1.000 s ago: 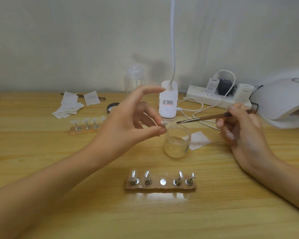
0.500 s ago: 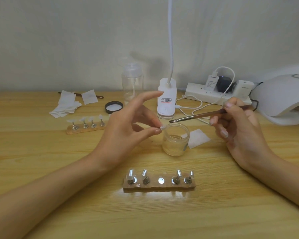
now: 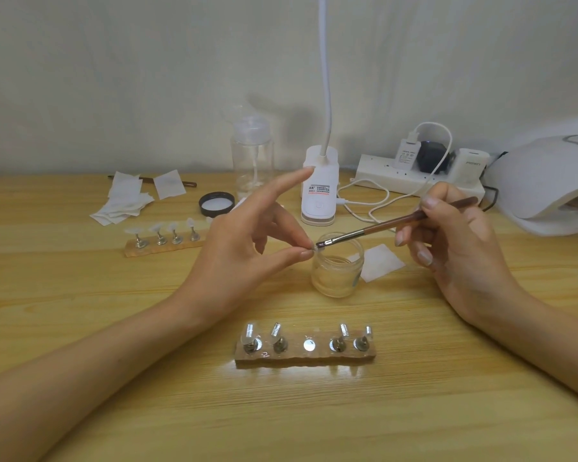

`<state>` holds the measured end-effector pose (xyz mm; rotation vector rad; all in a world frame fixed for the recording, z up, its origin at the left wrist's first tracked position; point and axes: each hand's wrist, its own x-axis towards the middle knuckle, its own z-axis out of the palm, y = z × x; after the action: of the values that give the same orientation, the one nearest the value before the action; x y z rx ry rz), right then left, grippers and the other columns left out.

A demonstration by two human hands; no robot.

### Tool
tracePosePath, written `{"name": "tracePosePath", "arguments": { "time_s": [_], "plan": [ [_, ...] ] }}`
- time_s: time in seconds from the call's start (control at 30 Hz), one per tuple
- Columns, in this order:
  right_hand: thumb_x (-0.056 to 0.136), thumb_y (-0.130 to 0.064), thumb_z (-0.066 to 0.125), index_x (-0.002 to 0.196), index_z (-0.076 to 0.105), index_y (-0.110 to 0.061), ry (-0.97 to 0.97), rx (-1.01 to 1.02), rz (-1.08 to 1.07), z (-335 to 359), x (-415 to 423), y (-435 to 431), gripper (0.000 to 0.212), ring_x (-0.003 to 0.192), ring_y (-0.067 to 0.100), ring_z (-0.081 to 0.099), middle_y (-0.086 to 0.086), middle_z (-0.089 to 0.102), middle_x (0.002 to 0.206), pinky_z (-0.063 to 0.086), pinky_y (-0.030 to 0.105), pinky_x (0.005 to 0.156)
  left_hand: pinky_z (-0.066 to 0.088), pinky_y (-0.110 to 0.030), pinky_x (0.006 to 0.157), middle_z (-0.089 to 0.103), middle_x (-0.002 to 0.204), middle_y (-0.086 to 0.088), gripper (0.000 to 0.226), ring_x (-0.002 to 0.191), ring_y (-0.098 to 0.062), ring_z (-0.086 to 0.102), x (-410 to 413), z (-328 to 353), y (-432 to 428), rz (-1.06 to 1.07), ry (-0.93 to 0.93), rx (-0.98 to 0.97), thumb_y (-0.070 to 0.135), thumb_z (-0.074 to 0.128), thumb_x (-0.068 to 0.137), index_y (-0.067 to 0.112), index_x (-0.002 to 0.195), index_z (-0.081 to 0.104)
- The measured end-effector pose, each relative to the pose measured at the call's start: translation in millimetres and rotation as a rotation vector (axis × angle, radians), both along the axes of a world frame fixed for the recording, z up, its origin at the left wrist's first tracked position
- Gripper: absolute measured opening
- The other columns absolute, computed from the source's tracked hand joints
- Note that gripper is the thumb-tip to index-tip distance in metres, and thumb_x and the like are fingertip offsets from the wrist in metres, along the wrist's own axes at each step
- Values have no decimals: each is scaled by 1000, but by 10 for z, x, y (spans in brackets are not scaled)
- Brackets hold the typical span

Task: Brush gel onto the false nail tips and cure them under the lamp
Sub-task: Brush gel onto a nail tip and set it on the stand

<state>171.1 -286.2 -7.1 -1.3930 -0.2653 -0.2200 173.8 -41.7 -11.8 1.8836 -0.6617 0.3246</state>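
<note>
My left hand [image 3: 247,248] pinches a small clear nail tip [image 3: 312,249] between thumb and middle finger, index finger raised, just above the open gel jar [image 3: 337,271]. My right hand [image 3: 447,248] grips a brown brush [image 3: 394,225] whose bristles touch the nail tip. In front of me a wooden holder [image 3: 306,356] carries several nail tips on metal stands, with its middle spot bare. A second holder [image 3: 162,243] with several tips lies at the left. The white curing lamp [image 3: 548,185] stands at the far right.
A white desk lamp base [image 3: 319,195] stands behind the jar, a clear pump bottle [image 3: 252,158] and a black jar lid [image 3: 216,204] to its left. Paper wipes [image 3: 127,201] lie at the back left, one wipe [image 3: 381,261] beside the jar. A power strip [image 3: 421,181] with cables lies along the wall.
My right hand has brought the brush down and left until its bristles meet the nail tip. My left hand has lowered slightly toward the jar.
</note>
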Motion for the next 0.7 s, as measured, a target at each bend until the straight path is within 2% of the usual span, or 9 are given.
{"name": "tracePosePath", "arguments": {
  "time_s": [0.1,0.2,0.47,0.6,0.7],
  "plan": [
    [98,-21,49,76,44,-19,0,14,-28,-14,8,-3,23,40,10,38,6,64,61,34,16,43,42,-47,63,73,85,11,81,87,-16,71,-6,-4,2,-1,7,-10,8,80,84,31,151,42],
    [102,-11,42,73,43,-19,-6,52,-67,-18,22,-14,30,36,9,34,7,63,58,33,16,41,43,-45,63,73,85,13,82,88,-14,71,-8,-7,4,-4,6,-20,8,79,84,32,152,40],
    [94,-23,50,76,43,-18,-38,10,-1,-12,-1,13,20,37,10,36,8,65,62,31,18,42,45,-44,64,72,85,12,80,88,-10,70,-6,-16,10,2,-41,7,7,79,85,28,152,40],
    [100,-15,46,72,44,-19,-15,32,-62,-16,14,-4,28,36,9,33,8,63,59,31,16,41,46,-42,65,72,86,12,79,89,-6,70,-14,-11,14,16,-61,23,8,78,86,26,153,41],
    [99,-15,45,66,51,-28,-42,71,-44,-9,11,-4,36,35,9,33,7,64,59,32,15,41,47,-43,66,73,86,11,78,91,-7,70,-24,-4,10,27,-73,36,10,78,85,24,152,41]
  ]
}}
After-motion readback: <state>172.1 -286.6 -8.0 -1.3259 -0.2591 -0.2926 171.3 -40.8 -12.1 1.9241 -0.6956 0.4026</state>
